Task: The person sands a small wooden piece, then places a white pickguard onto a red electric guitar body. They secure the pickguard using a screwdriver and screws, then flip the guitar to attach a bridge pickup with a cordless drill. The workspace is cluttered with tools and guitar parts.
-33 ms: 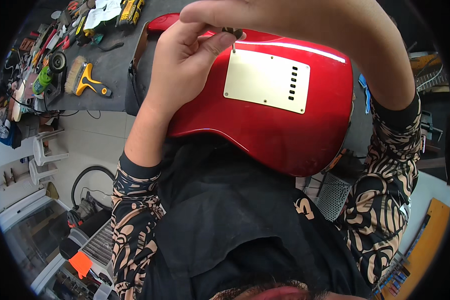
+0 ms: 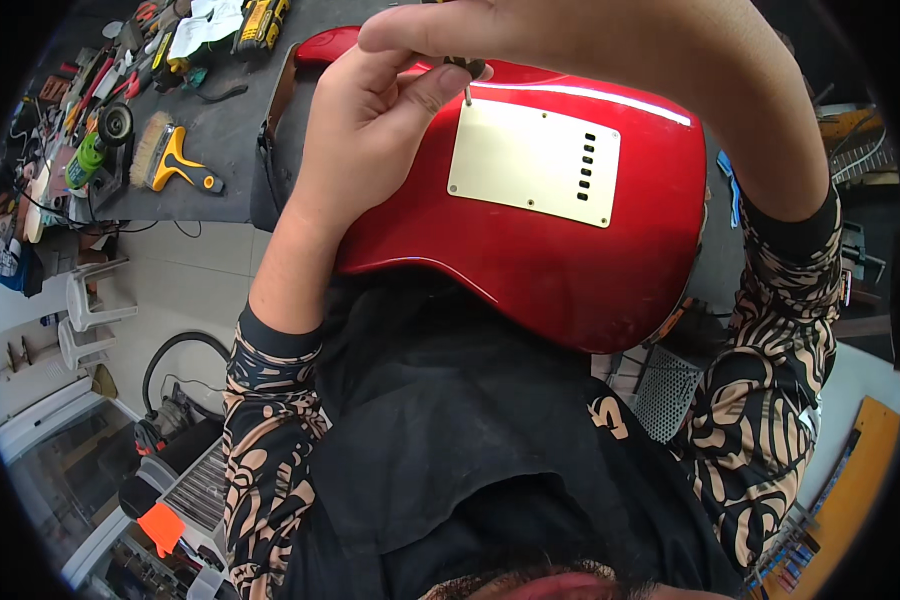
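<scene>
A glossy red electric guitar body, smooth and curved with a hard lacquered shine, lies back upward directly in front of the person. A cream, flat, plastic-looking back plate sits on it, roughly rectangular, with a column of six small dark slots toward its right side and small round screws along its edges.

The left hand has its fingers closed in a pinch around a slim screwdriver-like tool, whose thin metal shaft meets the plate's upper left corner. The right hand arches over the left, thumb extended; the top of the picture cuts off its other fingers, so their grip cannot be told.

To the left, on a dark, matte desk, lies a wide brush with pale, coarse bristles and a yellow and black handle. Near it is a green power tool with a round black end. The person wears swirl-patterned sleeves and a plain black apron.
</scene>
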Demonstrator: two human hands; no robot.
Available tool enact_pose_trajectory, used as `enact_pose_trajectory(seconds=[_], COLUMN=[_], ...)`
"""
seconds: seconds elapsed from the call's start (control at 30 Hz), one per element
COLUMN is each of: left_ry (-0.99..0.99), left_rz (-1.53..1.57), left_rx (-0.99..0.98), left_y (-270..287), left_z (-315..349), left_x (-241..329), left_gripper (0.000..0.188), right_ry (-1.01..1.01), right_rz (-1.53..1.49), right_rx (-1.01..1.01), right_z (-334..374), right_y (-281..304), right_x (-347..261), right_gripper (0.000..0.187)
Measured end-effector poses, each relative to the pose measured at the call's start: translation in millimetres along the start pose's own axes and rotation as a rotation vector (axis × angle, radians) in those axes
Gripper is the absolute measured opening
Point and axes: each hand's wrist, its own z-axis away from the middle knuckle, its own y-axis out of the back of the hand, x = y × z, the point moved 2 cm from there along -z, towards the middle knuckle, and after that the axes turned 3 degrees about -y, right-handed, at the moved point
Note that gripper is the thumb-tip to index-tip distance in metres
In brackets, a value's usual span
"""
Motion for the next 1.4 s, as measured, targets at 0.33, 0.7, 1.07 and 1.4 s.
enact_pose_trajectory(seconds=[0.33,0.7,1.07,1.4], left_ry=[-0.090,-0.027,-0.141,-0.112], left_rz=[-0.077,0.075,-0.032,0.013], left_rx=[0.014,-0.021,0.011,-0.033], left_y=[3.3,5.8,3.4,1.7], left_z=[0.7,4.6,4.0,0.7], left_x=[-1.9,-3.3,-2.7,1.7], left_gripper=[0.032,0.023,0.027,0.027], right_ry=[0.103,0.339,0.301,0.198], right_rz=[-0.313,-0.437,-0.457,-0.402], right_rx=[-0.029,0.203,0.347,0.280], right_z=[8.2,16.6,22.6,27.6], right_y=[8.1,-15.4,-28.0,-32.2], right_x=[18.9,37.1,35.3,37.6], right_gripper=[0.033,0.022,0.020,0.030])
